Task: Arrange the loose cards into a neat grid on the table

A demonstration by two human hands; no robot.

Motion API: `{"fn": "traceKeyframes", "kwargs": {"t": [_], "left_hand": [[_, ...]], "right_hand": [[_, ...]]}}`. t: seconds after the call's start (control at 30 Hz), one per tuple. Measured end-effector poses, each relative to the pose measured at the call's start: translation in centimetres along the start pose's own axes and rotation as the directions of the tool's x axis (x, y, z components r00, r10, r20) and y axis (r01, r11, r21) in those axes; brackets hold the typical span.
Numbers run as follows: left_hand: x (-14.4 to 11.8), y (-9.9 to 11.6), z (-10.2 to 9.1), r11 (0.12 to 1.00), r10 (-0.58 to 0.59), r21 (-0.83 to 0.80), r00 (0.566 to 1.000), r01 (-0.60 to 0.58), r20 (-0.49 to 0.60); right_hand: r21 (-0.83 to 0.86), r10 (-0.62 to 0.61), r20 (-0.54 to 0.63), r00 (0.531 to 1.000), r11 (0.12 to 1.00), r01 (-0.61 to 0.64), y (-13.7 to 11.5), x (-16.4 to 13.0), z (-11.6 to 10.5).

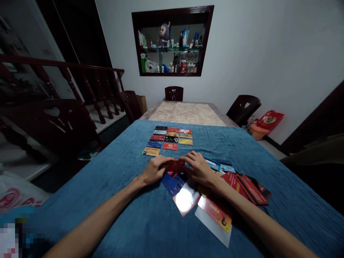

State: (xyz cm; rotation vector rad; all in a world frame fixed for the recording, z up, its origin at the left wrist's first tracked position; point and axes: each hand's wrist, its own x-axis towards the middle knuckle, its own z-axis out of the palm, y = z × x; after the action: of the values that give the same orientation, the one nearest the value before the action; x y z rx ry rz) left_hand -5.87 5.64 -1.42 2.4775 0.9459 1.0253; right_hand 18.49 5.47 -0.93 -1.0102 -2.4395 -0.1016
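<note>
**Head view: two hands meet on one red card**

Head camera looks down at a counter (129, 215) draped in a blue cloth. Both bare hands come together at its middle over a red card (175, 165). The left hand (153, 170) has its fingers curled closed on the card's left end; the right hand (198, 167) pinches the right end, fingers bent and closed on it. The card sits just above the cloth, level, between the two hands.

Under and beside the right forearm lies a loose heap of cards (215, 200), red, blue, orange and white, overlapping at all angles. One glossy card (185, 201) in it throws back a bright glare.

Farther up the cloth, well apart from the hands, a grid of cards (168, 139) lies in three neat columns.

Dark wooden chairs (174, 93) stand around the counter.
</note>
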Motion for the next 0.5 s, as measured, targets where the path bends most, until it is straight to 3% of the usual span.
{"fn": "traceKeyframes", "kwargs": {"t": [0.5], "left_hand": [[0.1,-0.2,0.1,1.0,-0.018,-0.014,0.998,0.017,-0.052]], "right_hand": [[-0.187,0.015,-0.033,0.999,0.982,-0.021,-1.3,-0.2,0.4]]}}
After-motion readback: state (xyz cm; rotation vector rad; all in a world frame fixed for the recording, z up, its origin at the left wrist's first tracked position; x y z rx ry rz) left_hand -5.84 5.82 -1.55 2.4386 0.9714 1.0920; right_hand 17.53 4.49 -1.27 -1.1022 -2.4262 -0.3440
